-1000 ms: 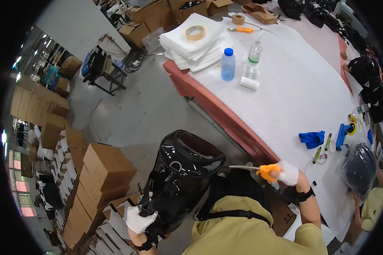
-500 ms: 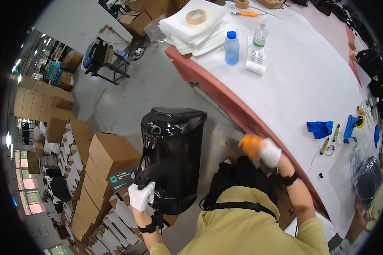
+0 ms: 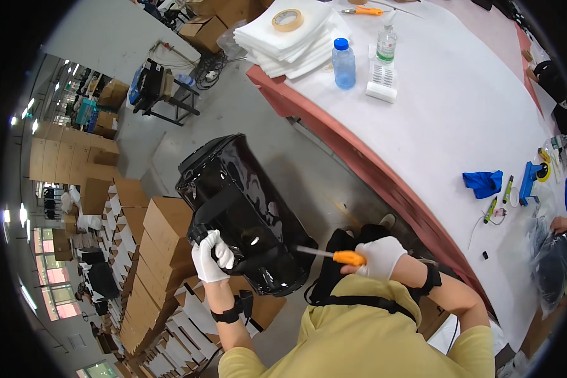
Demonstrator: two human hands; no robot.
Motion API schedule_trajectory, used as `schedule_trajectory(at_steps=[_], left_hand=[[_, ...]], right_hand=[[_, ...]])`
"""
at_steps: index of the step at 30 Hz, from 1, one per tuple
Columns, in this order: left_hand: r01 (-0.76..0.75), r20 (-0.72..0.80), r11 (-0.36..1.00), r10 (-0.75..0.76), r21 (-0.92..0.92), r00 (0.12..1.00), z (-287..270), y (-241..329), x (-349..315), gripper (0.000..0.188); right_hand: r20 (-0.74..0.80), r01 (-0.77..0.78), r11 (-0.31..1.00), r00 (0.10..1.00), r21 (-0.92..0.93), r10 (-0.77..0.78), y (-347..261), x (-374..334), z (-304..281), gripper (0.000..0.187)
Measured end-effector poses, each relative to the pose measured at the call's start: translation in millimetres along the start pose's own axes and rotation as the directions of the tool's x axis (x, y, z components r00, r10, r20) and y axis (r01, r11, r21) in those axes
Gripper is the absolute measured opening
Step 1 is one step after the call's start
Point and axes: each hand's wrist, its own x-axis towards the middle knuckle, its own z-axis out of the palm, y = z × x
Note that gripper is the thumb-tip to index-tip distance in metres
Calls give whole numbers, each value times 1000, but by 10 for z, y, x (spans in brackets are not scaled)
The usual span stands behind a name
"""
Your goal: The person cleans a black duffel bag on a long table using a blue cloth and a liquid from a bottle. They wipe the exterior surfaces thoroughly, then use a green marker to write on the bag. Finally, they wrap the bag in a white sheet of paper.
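A glossy black duffel-shaped bag (image 3: 261,195) hangs tilted above the floor in front of me. My left hand (image 3: 211,257), in a white glove, is closed round a black strap handle (image 3: 198,234) at the bag's left side. In my gloved right hand (image 3: 382,257) is an orange-handled tool (image 3: 348,257) with a thin grey metal shaft, whose kind I cannot make out. Its shaft points left and its tip is near the bag's lower right part; whether it touches cannot be seen.
To the right runs a white-covered table (image 3: 422,145) with a red cloth edge. On it are white foam sheets (image 3: 264,34), a tape roll (image 3: 287,20), a blue-capped bottle (image 3: 344,64) and a blue cloth (image 3: 483,183). Brown cartons (image 3: 167,233) stand at the left.
The bag has swung from upright to tilted, its top leaning left. My right hand has moved down and left with the orange-handled tool, closer to the bag. A card-like tag left of the bag is out of sight.
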Motion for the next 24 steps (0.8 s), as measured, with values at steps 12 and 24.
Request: schedule_trajectory(at_steps=[12, 24], left_hand=[[-1, 130, 897, 65, -441, 989, 185, 93, 324, 11], [-58, 294, 933, 170, -356, 941, 243, -94, 277, 24]], right_hand=[[-199, 108, 976, 978, 188, -70, 44, -230, 53, 61], [-93, -34, 995, 995, 95, 43, -175, -242, -22, 57]])
